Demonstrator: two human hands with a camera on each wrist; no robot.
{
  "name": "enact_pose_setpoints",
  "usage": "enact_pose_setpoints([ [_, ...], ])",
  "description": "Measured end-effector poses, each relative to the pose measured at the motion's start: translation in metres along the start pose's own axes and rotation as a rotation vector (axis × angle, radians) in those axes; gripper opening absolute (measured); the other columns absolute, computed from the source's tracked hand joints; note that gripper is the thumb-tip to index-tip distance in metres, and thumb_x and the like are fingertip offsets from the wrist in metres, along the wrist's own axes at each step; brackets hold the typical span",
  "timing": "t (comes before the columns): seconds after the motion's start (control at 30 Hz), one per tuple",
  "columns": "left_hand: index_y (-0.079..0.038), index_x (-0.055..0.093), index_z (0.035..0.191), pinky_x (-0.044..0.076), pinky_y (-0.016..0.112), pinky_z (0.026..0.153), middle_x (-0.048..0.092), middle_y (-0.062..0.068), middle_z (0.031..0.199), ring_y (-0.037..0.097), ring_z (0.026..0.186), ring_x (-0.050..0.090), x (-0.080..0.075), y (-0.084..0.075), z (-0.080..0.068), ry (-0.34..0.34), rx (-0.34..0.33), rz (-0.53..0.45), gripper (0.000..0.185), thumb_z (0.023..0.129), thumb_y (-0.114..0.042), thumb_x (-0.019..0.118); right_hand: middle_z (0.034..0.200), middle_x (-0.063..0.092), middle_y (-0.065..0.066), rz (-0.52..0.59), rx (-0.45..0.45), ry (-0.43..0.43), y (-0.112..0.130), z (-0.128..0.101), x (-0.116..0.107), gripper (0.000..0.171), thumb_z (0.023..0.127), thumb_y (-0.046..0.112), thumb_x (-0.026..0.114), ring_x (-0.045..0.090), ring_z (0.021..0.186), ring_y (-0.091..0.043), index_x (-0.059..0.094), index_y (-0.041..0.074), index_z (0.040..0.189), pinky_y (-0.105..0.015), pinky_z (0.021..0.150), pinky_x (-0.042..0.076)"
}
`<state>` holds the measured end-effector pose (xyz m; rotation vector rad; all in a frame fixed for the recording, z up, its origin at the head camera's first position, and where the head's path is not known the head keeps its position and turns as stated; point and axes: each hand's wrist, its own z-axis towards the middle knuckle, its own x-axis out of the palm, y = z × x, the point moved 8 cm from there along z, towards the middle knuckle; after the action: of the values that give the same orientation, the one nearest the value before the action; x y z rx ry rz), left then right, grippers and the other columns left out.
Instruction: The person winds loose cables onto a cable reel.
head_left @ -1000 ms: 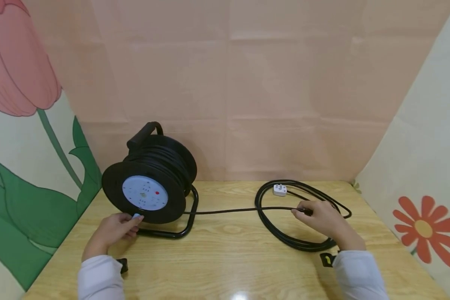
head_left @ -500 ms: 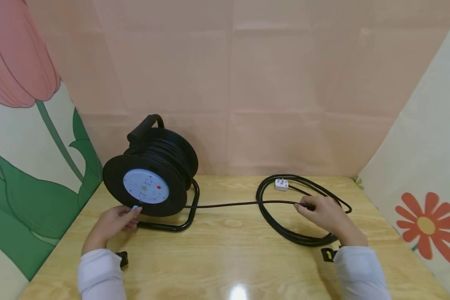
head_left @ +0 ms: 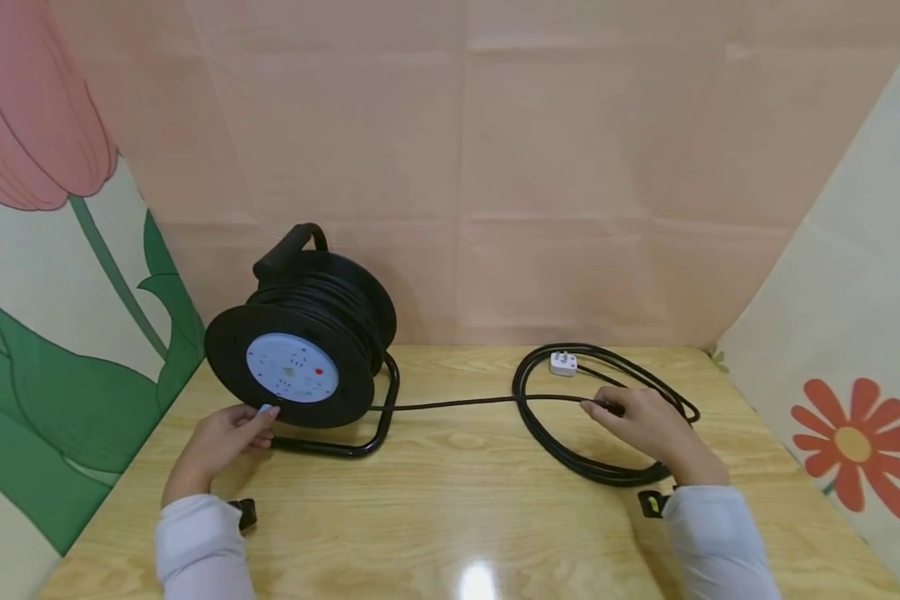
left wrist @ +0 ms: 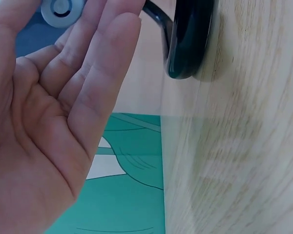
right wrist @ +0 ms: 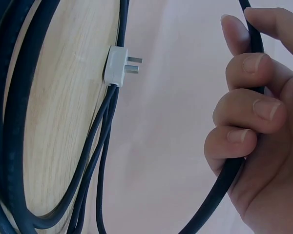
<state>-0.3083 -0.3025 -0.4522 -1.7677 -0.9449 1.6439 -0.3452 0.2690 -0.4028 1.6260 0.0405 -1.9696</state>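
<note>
A black cable reel (head_left: 228, 350) with a pale round socket panel (head_left: 292, 367) stands at the left in the head view. At the lower front of its disc my left hand (head_left: 221, 442) pinches a small pale crank knob (head_left: 268, 408), whose round face shows at the top of the left wrist view. Black cord (head_left: 450, 405) runs taut from the reel to my right hand (head_left: 641, 421), which grips it with curled fingers in the right wrist view. Loose loops of cord (head_left: 551, 446) lie around and below that hand. A white plug (head_left: 563, 364) ends the cord.
The reel's black tubular stand (head_left: 337, 451) rests on a wooden table (head_left: 450, 517). Behind rises a pinkish wall covering (head_left: 450, 167); flower-patterned panels (head_left: 817, 333) flank both sides. A black wrist strap piece (head_left: 652, 503) hangs by the right sleeve.
The knob and my left hand have shifted slightly leftward along the disc's lower edge. My right hand keeps its grip on the cord. The head view has tilted up, then down a little.
</note>
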Motion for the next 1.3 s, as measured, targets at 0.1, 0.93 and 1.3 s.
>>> enact_pose_setpoints([
  [0.1, 0.006, 0.064, 0.107, 0.059, 0.037, 0.078, 0.072, 0.007, 0.093, 0.023, 0.086, 0.071, -0.002, 0.001, 0.000, -0.013, 0.000, -0.017, 0.062, 0.097, -0.055, 0.060, 0.061, 0.041, 0.012, -0.018, 0.001, -0.014, 0.000, 0.001, 0.000, 0.028, 0.099, 0.045, 0.062, 0.037, 0.053, -0.007, 0.058, 0.027, 0.078, -0.027, 0.052, 0.031],
  [0.93, 0.006, 0.059, 0.114, 0.060, 0.032, 0.076, 0.072, 0.009, 0.093, 0.024, 0.087, 0.071, -0.023, -0.001, -0.006, -0.173, -0.015, -0.078, 0.066, 0.096, -0.058, 0.059, 0.055, 0.034, 0.007, -0.147, 0.146, -0.141, -0.003, 0.006, 0.000, 0.040, 0.097, 0.058, 0.056, 0.035, 0.048, -0.014, 0.055, 0.026, 0.074, -0.032, 0.042, 0.026],
  [1.3, 0.003, 0.060, 0.111, 0.059, 0.026, 0.072, 0.073, 0.009, 0.092, 0.021, 0.082, 0.072, -0.032, -0.002, -0.010, -0.264, -0.010, -0.076, 0.062, 0.095, -0.057, 0.060, 0.048, 0.037, 0.010, -0.211, 0.044, -0.451, 0.017, 0.004, -0.014, 0.028, 0.096, 0.045, 0.066, 0.029, 0.038, -0.010, 0.067, 0.019, 0.087, -0.030, 0.035, 0.022],
])
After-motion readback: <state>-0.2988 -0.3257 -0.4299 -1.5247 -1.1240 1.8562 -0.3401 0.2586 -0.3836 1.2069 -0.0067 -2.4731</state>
